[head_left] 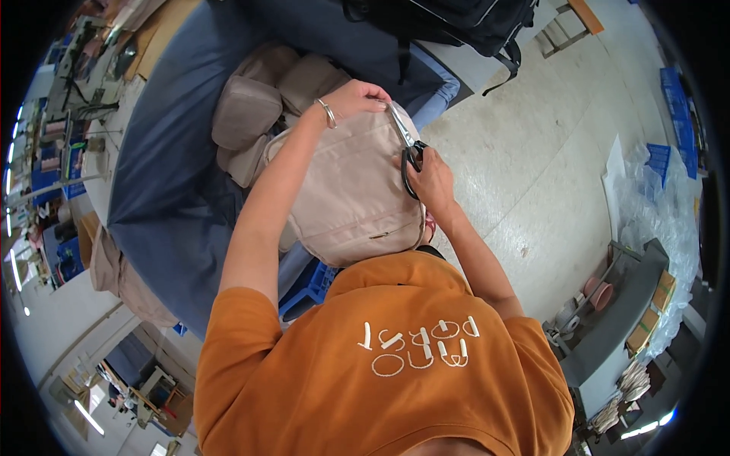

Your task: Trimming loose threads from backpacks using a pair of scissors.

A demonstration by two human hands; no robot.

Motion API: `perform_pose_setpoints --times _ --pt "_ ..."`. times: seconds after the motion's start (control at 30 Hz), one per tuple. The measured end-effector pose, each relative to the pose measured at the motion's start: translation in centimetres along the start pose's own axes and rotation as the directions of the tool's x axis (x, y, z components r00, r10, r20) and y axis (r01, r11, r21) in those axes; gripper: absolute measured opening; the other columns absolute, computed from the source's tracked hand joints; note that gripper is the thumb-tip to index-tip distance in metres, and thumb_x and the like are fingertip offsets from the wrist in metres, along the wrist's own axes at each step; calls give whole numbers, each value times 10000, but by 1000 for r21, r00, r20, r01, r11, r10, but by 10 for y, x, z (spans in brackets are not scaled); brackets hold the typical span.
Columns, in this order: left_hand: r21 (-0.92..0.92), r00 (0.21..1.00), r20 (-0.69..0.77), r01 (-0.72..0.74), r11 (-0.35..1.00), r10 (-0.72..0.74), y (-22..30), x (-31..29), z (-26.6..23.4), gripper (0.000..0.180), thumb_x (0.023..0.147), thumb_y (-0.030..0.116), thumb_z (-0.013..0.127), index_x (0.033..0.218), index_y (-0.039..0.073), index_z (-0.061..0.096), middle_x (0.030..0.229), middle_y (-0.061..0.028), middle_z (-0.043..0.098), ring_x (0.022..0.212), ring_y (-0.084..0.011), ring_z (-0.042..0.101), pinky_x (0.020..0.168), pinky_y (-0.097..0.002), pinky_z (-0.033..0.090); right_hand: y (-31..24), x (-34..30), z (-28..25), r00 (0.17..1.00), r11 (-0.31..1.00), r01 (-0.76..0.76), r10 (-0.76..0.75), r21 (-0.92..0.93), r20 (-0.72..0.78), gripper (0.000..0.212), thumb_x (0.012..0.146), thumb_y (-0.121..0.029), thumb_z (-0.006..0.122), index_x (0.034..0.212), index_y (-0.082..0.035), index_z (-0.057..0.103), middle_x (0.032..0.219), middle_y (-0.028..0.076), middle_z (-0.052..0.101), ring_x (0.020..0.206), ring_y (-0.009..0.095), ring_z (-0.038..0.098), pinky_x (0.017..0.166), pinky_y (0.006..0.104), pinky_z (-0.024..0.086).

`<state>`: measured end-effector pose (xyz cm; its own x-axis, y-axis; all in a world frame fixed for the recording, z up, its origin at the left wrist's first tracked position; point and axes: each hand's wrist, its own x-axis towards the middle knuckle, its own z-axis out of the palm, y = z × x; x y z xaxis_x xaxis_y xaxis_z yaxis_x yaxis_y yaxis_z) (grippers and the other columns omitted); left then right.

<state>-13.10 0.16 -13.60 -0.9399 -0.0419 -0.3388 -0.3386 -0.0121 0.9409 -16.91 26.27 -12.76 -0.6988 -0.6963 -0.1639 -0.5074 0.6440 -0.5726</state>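
A beige fabric bag lies across my lap, its flat panel facing up and a short zipper near its lower edge. My left hand, with a bracelet at the wrist, pinches the bag's upper right edge. In my right hand is a pair of scissors with black handles. The metal blades point up and left along the bag's edge, and their tips come close to my left fingertips. Whether the blades touch a thread or the cloth is too small to tell.
More beige bags sit in a large blue cloth-lined bin beyond the bag. A black backpack lies at the top. A blue plastic stool or crate is by my lap. Clear plastic sheeting and blue crates stand right.
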Motion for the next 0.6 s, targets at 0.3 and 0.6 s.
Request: perform_pose_setpoints --times 0.3,0.6 --pt "432 832 -457 -101 896 314 11 -35 56 311 811 133 705 1109 48 674 1126 -88 642 1062 -199 609 929 -319 480 4 15 6 997 995 -66 68 77 -29 624 795 -582 701 744 29 586 693 245 633 686 432 634 626 483 490" --pt "186 -248 -922 391 902 298 -81 -206 178 237 868 125 669 1069 4 639 1123 -137 624 1076 -273 578 957 -371 436 19 16 17 998 984 -7 18 177 -58 621 793 -550 725 769 59 610 682 253 610 647 405 611 621 453 468"
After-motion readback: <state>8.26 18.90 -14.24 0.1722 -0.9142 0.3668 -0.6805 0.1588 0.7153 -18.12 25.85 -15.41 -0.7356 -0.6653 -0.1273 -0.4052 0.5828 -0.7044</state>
